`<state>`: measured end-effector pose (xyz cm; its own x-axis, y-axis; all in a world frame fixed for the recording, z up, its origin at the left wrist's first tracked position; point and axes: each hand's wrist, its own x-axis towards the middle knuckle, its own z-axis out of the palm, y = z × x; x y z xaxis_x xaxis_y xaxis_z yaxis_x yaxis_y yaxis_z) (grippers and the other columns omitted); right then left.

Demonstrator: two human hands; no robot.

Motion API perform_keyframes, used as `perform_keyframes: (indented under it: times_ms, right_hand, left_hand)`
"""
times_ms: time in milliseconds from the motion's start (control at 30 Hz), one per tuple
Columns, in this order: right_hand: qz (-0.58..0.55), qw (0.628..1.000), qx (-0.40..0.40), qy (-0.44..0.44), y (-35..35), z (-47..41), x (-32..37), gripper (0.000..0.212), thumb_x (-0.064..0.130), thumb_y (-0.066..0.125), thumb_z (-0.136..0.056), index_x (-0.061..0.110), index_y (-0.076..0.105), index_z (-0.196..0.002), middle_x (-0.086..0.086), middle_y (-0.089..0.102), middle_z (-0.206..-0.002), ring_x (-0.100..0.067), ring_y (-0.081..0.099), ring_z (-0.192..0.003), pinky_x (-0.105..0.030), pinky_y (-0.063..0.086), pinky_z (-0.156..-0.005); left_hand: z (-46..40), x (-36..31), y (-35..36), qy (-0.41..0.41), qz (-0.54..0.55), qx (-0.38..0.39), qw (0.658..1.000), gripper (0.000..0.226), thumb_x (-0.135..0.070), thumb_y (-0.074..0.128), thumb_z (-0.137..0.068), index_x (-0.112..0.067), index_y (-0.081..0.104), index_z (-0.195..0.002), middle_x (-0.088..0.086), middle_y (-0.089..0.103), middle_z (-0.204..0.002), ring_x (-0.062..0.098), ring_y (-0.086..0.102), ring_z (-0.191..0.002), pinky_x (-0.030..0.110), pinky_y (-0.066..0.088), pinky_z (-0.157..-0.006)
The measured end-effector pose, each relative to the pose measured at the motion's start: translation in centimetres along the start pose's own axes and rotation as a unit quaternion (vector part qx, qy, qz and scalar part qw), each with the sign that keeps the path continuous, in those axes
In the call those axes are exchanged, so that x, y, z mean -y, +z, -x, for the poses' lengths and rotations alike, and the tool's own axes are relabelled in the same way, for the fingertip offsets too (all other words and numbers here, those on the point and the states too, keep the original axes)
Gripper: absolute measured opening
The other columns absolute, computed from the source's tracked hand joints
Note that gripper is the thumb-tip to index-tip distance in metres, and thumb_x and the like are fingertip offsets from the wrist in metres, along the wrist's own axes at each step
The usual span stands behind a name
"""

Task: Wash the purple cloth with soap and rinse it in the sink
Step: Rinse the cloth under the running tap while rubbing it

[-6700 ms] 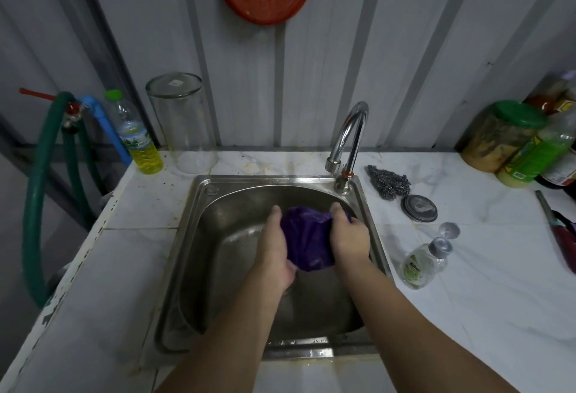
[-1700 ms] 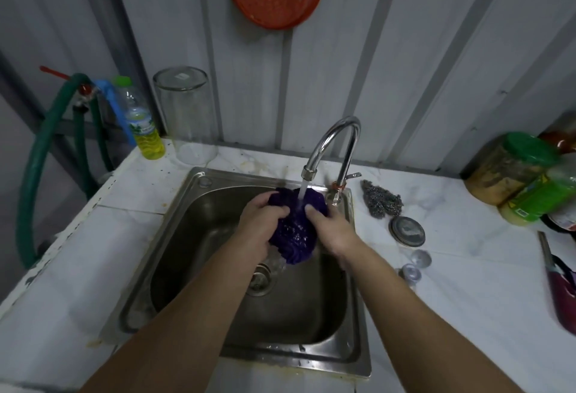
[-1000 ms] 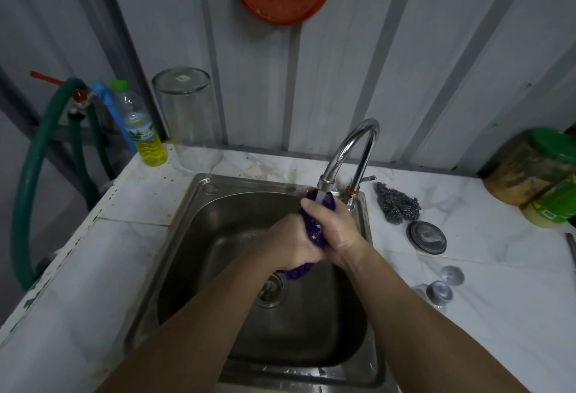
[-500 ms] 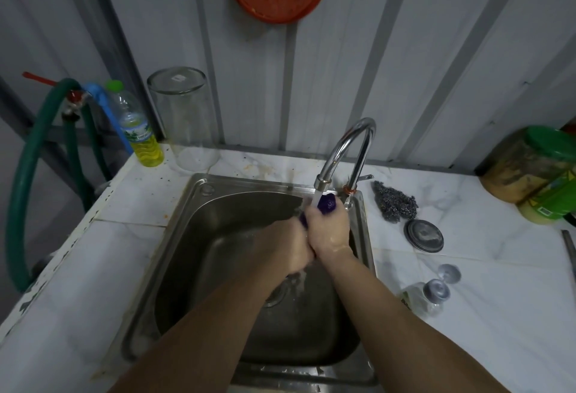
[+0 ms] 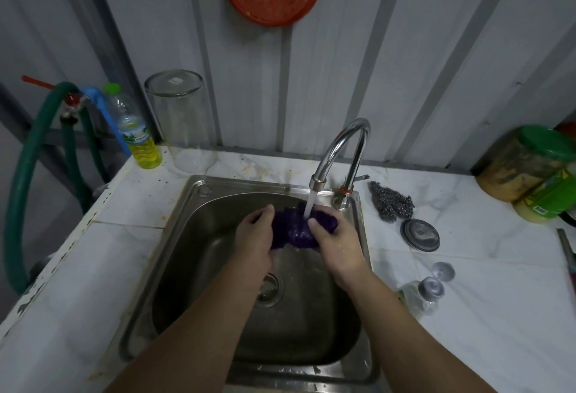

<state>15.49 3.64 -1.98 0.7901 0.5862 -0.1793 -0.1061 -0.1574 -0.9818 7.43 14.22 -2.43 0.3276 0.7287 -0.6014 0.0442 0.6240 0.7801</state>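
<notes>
Tap [image 5: 339,155] running; stream lands on the purple cloth [image 5: 293,229], which is bunched up at centre frame, over the back of the sink [image 5: 187,255] basin.

Left hand [image 5: 257,238] curled around the cloth's left side, fingers closed on it. Right hand [image 5: 335,243] closed on the right side, thumb on top. Cloth held clear of the basin floor.

Progress, judged: rinsing stage. No suds visible on the cloth, so soaping looks done; can't confirm. Left to do: finish the rinse, wring out, shut the tap.

Clearance: spout sits just above the cloth, tap base just right of the right hand, so little room upward or right. Basin open toward lower frame, drain [image 5: 269,288] uncovered. Small bottle [image 5: 420,294] lies on the counter near the right forearm; an outward swing of that arm could knock it.
</notes>
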Motion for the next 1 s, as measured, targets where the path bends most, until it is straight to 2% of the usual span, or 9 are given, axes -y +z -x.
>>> perform_keyframes:
  times_ms: [67,167,300,433,567,667,767,900,1000]
  right_hand:
    - [-0.057,0.998,-0.001,-0.026,0.2,1.0,0.0,0.04,-0.009,0.059,-0.092,0.029,0.068,-0.101,0.002,0.074,-0.101,-0.015,0.072,-0.096,-0.033,0.062,-0.084]
    - [-0.081,0.994,-0.022,-0.076,1.1,2.6,0.9,0.047,-0.022,0.052,-0.083,0.021,0.066,-0.098,0.003,0.07,-0.096,0.001,0.07,-0.083,-0.018,0.058,-0.069]
    - [-0.053,0.988,-0.01,-0.146,1.8,4.0,1.4,0.035,-0.007,0.065,-0.078,0.021,0.063,-0.098,0.004,0.067,-0.094,0.001,0.067,-0.083,-0.018,0.056,-0.073]
    - [-0.019,0.993,-0.028,-0.113,2.9,2.9,1.3,0.024,0.026,0.081,-0.079,0.034,0.063,-0.092,0.001,0.07,-0.099,-0.008,0.069,-0.088,-0.029,0.06,-0.078]
    - [0.017,0.995,-0.067,-0.068,2.7,0.6,1.6,0.013,0.028,0.078,-0.085,0.024,0.066,-0.086,0.008,0.07,-0.076,0.005,0.066,-0.069,-0.007,0.047,-0.063]
    - [0.02,0.995,-0.09,-0.025,2.3,-1.2,1.0,0.016,0.034,0.071,-0.09,0.018,0.068,-0.088,0.004,0.071,-0.078,-0.008,0.068,-0.073,-0.013,0.049,-0.067]
    - [0.028,0.994,-0.101,0.038,1.7,-2.4,0.0,0.01,0.027,0.064,-0.096,0.018,0.068,-0.092,0.005,0.07,-0.083,-0.011,0.066,-0.077,-0.013,0.045,-0.065]
    - [-0.049,0.987,-0.071,0.138,0.4,-2.7,-1.5,0.001,0.014,0.067,-0.094,0.014,0.068,-0.093,-0.011,0.074,-0.09,-0.027,0.071,-0.083,-0.04,0.062,-0.077]
    - [-0.165,0.97,-0.017,0.177,-1.3,-1.6,-1.0,0.016,0.005,0.069,-0.093,0.013,0.068,-0.106,-0.014,0.076,-0.098,-0.027,0.076,-0.081,-0.037,0.064,-0.062]
  left_hand:
    - [-0.3,-0.2,0.8,-0.003,-0.015,-0.034,0.999,0.018,-0.036,0.062,-0.099,-0.019,0.068,-0.096,0.01,0.073,-0.103,0.03,0.072,-0.091,0.046,0.062,-0.082]
    - [-0.3,-0.8,2.0,-0.013,-0.006,-0.044,0.999,0.033,-0.046,0.058,-0.099,-0.02,0.066,-0.082,0.012,0.075,-0.098,0.035,0.074,-0.094,0.053,0.06,-0.092]
    - [-0.1,-1.3,2.8,-0.042,0.027,-0.008,0.999,0.043,-0.047,0.051,-0.101,-0.008,0.064,-0.093,0.01,0.069,-0.096,0.037,0.069,-0.093,0.045,0.056,-0.093]
    - [1.1,-1.1,3.4,-0.11,0.081,0.051,0.989,0.036,-0.04,0.052,-0.102,-0.006,0.063,-0.096,0.012,0.067,-0.074,0.028,0.064,-0.075,0.037,0.049,-0.069]
    - [2.1,-0.8,3.5,-0.088,0.021,0.054,0.994,0.026,-0.029,0.067,-0.091,-0.005,0.075,-0.095,0.014,0.076,-0.071,0.031,0.073,-0.074,0.038,0.063,-0.066]
    - [2.5,-0.5,3.6,-0.032,-0.078,0.038,0.996,0.026,-0.031,0.056,-0.098,-0.012,0.072,-0.096,0.016,0.074,-0.089,0.032,0.074,-0.082,0.039,0.064,-0.061]
    - [2.4,-0.8,3.4,-0.017,-0.098,0.042,0.994,0.027,-0.034,0.053,-0.1,-0.013,0.071,-0.101,0.016,0.072,-0.1,0.032,0.072,-0.092,0.046,0.063,-0.081]
    - [2.0,-0.9,2.3,-0.058,-0.019,0.036,0.997,0.03,-0.046,0.057,-0.096,-0.019,0.067,-0.103,0.014,0.07,-0.107,0.035,0.069,-0.099,0.048,0.06,-0.085]
    - [1.3,-1.4,1.0,-0.065,0.012,0.052,0.996,0.025,-0.038,0.066,-0.091,-0.017,0.07,-0.105,0.016,0.073,-0.108,0.037,0.071,-0.102,0.055,0.058,-0.094]
